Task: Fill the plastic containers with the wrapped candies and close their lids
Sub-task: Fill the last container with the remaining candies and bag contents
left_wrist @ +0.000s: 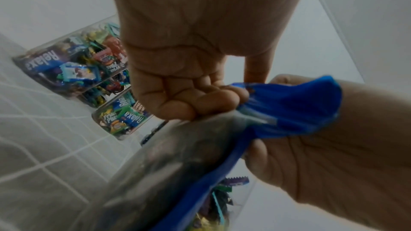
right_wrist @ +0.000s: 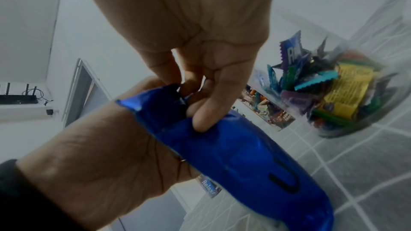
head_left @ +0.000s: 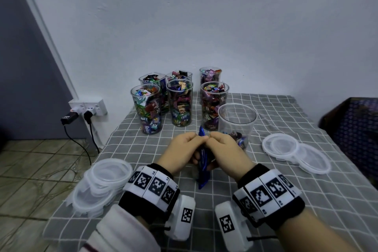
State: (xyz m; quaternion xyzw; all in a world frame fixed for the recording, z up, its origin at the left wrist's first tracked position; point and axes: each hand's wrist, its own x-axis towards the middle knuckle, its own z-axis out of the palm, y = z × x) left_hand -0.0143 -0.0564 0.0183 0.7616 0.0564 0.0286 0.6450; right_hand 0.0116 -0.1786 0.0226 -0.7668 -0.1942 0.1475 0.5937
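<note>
Over the checked cloth (head_left: 286, 200), the left hand (head_left: 180, 153) and right hand (head_left: 227, 151) both pinch the top of a blue candy bag (head_left: 202, 161), just before a nearly empty container (head_left: 237, 120).

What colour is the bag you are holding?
The shiny plastic bag is blue; the right wrist view shows it best.

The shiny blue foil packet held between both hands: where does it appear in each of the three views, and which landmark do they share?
Head view: the shiny blue foil packet is at lower centre, upright between the left hand and right hand.
Left wrist view: the packet is at centre right, running to the bottom.
Right wrist view: the packet runs from centre to lower right.
Shared landmark: the grey checked tablecloth.
</note>
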